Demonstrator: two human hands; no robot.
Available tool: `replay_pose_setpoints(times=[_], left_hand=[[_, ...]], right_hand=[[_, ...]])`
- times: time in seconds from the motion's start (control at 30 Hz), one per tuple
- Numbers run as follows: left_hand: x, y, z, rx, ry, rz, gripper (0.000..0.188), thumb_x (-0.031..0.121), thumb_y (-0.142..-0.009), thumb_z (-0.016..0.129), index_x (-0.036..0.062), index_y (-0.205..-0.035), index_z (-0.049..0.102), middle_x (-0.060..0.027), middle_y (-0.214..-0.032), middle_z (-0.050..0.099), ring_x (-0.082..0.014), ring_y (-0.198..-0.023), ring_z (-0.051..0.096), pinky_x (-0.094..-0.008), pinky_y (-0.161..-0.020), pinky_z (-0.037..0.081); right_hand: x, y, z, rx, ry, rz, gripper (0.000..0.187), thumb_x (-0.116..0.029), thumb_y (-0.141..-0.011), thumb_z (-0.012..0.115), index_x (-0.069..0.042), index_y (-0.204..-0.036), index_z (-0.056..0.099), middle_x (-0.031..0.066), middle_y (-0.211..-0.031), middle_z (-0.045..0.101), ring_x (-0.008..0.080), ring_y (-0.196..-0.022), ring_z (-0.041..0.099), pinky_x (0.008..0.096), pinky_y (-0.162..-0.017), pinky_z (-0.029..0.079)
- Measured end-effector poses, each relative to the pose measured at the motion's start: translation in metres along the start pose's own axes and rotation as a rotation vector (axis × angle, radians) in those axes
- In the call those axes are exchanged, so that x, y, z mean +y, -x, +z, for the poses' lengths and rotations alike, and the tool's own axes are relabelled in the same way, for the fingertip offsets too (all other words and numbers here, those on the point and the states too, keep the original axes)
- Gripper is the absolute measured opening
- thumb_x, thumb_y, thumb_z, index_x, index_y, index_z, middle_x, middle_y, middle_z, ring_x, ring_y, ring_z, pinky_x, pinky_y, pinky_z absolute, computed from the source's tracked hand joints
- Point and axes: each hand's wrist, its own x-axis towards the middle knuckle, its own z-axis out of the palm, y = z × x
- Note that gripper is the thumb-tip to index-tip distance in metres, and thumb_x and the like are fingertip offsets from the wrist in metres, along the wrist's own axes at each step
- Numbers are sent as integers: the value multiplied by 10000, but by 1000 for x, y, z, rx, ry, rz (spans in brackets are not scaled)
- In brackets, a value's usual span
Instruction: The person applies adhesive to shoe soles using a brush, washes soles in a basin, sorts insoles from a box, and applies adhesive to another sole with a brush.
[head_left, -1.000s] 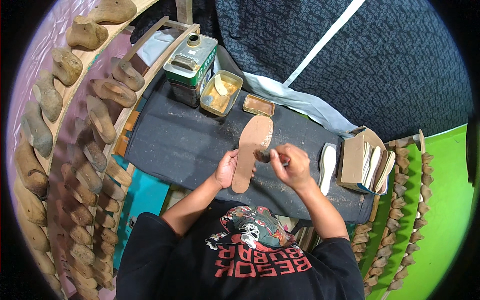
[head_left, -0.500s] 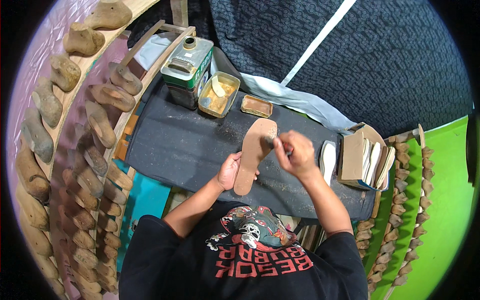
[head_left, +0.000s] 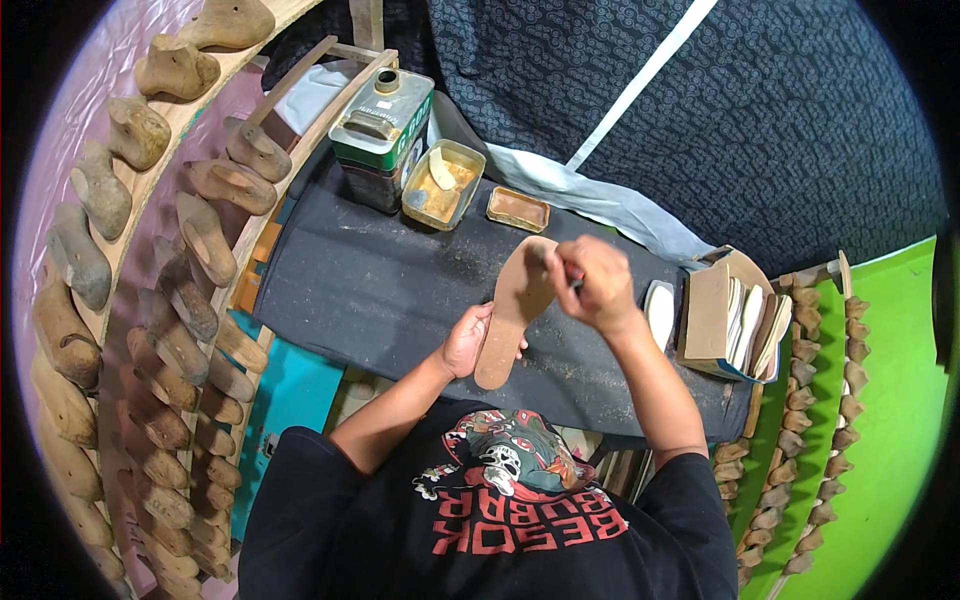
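A brown shoe insole (head_left: 508, 318) is held up over the dark table, its wide end pointing away from me. My left hand (head_left: 468, 342) grips it along the left edge near the narrow end, fingertips showing on the right side. Over the wide end, my right hand (head_left: 598, 283) is closed around a small tool, of which only a bit of red and dark shows; its kind cannot be told. The fingers hide part of the insole's right edge. Just right of that hand lies a white sole-shaped piece (head_left: 659, 313).
At the back left stand a metal can (head_left: 383, 135), a plastic tub (head_left: 445, 185) with yellowish residue and a small tray (head_left: 519, 209). A cardboard box (head_left: 706, 318) of sole pieces sits at the right. Wooden shoe lasts (head_left: 205, 240) line racks on both sides of the dark-covered table (head_left: 330, 270).
My right hand has shifted slightly up over the insole's wide end, covering more of its right edge. The left hand keeps its hold. The view has shifted a little.
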Motion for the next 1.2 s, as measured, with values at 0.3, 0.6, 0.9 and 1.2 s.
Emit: replay_pose_setpoints(times=[0.3, 0.6, 0.9, 1.2], left_hand=[[5, 7, 0, 58, -7, 2, 542, 459, -1047, 340, 90, -1415, 490, -108, -1203, 667, -275, -987, 686, -430, -869, 568], [2, 29, -6, 112, -30, 30, 604, 477, -1048, 331, 15, -1369, 550, -172, -1103, 676, -291, -999, 683, -446, -883, 561], [7, 63, -9, 167, -24, 133, 616, 476, -1057, 298, 3, -1370, 538, -165, -1069, 683, -274, -989, 682, -421, -872, 563], [10, 67, -8, 107, 7, 87, 602, 463, -1042, 322, 10, -1388, 514, -191, -1091, 669, -296, -985, 675, -427, -883, 557]], right_hand=[[-3, 13, 15, -29, -134, 62, 128, -56, -857, 739, -43, -804, 623, 72, -614, 523, 242, -515, 561, 360, -485, 456], [113, 11, 57, 203, -244, 646, 202, -183, -956, 727, 11, -907, 696, 115, -738, 721, 154, -652, 677, 301, -632, 522], [158, 53, 109, -116, -47, 641, 274, -226, -943, 717, 45, -984, 702, 217, -934, 720, 377, -890, 701, 428, -813, 533], [142, 33, 65, 94, -188, 731, 215, -186, -965, 704, 27, -983, 725, 130, -862, 751, 184, -775, 707, 323, -714, 544]])
